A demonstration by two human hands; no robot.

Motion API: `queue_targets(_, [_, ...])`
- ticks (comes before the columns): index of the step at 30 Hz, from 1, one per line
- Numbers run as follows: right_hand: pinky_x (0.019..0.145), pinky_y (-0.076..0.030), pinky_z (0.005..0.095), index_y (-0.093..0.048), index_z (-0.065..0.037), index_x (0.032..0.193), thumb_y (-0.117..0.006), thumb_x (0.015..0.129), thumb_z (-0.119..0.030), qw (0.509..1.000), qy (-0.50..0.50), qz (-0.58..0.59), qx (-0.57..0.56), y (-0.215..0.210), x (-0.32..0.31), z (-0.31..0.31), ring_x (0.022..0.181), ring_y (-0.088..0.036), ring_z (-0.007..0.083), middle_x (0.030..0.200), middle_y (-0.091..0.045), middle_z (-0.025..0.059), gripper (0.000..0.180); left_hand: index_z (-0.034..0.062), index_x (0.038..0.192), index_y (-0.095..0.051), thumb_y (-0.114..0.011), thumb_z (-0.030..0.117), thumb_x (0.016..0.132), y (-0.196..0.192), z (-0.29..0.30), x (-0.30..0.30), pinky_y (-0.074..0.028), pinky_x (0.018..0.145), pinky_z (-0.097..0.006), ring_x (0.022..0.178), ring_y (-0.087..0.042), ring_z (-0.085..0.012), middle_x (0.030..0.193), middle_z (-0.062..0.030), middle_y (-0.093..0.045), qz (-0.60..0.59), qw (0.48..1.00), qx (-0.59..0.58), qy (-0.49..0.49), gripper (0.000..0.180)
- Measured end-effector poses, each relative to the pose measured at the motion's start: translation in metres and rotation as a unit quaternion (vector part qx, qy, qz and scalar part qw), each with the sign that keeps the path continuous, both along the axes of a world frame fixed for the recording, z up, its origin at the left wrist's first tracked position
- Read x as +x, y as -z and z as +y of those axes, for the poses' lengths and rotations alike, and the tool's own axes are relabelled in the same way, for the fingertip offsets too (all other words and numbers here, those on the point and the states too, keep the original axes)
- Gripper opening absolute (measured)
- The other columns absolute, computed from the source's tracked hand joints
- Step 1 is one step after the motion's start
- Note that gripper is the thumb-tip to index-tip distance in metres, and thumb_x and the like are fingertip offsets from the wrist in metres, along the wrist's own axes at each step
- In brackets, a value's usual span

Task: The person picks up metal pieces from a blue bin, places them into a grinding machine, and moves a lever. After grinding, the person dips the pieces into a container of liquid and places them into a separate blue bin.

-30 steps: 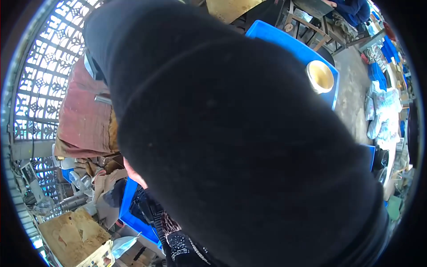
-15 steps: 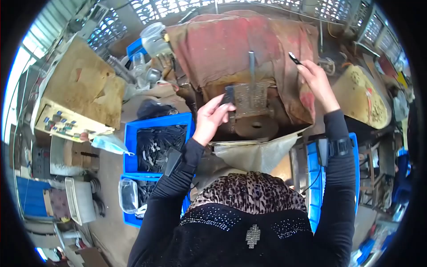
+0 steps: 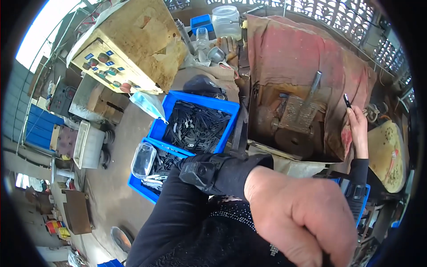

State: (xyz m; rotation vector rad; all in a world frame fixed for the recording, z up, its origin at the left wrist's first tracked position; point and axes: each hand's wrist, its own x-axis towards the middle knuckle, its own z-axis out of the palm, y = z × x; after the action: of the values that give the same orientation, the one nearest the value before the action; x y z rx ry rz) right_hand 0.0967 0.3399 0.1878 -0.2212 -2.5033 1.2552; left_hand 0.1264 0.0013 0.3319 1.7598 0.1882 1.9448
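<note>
My left hand (image 3: 302, 213) looms large and close in the lower right, its fingers curled under. What it holds, if anything, is hidden behind the knuckles. Farther off at the right, my right hand (image 3: 358, 127) pinches a slim black piece with a bright tip (image 3: 347, 100), pointing up and away beside the red cloth cover (image 3: 298, 53). Left of that hand, the cloth drapes round a grimy machine recess with a perforated metal block (image 3: 297, 113), a round disc (image 3: 293, 142) and a slanted metal rod (image 3: 316, 82).
Two blue bins hold many dark flat strips: the upper bin (image 3: 155, 129) and the lower bin (image 3: 138, 189), with a clear plastic box (image 3: 143, 160) on it. A worn control box (image 3: 142, 42) with knobs stands at the upper left, a light-blue face mask (image 3: 149, 106) hanging from it.
My left hand has come from beside the machine up close to the camera; the dark block it held is out of sight. The view has turned, shifting the scene. The right hand keeps its piece.
</note>
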Motion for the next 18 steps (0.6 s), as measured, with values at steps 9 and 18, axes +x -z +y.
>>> queue_targets(9, [0.057, -0.033, 0.0212, -0.059, -0.005, 0.092, -0.055, 0.100, -0.020, 1.000, 0.012, -0.014, -0.016, -0.006, 0.006, -0.003, 0.061, -0.040, 0.0036, 0.065, -0.043, -0.0063, 0.017, -0.0111, 0.109, -0.063, -0.057, 0.013, 0.098, -0.005, 0.002, -0.011, -0.052, 0.069, -0.039, 0.084, -0.066, -0.0357, 0.099, -0.0221, -0.067, 0.102, 0.977, -0.071, 0.174, 0.027])
queue_targets(18, [0.057, -0.033, 0.0214, -0.059, -0.004, 0.092, -0.056, 0.099, -0.021, 1.000, 0.020, -0.016, -0.016, 0.000, 0.000, 0.002, 0.061, -0.040, 0.0035, 0.065, -0.043, -0.0059, 0.018, -0.0088, 0.105, -0.064, -0.063, 0.017, 0.094, 0.016, 0.000, -0.004, -0.052, 0.066, -0.041, 0.076, -0.064, -0.0359, 0.090, -0.0175, -0.066, -0.008, 0.987, -0.088, 0.132, 0.028])
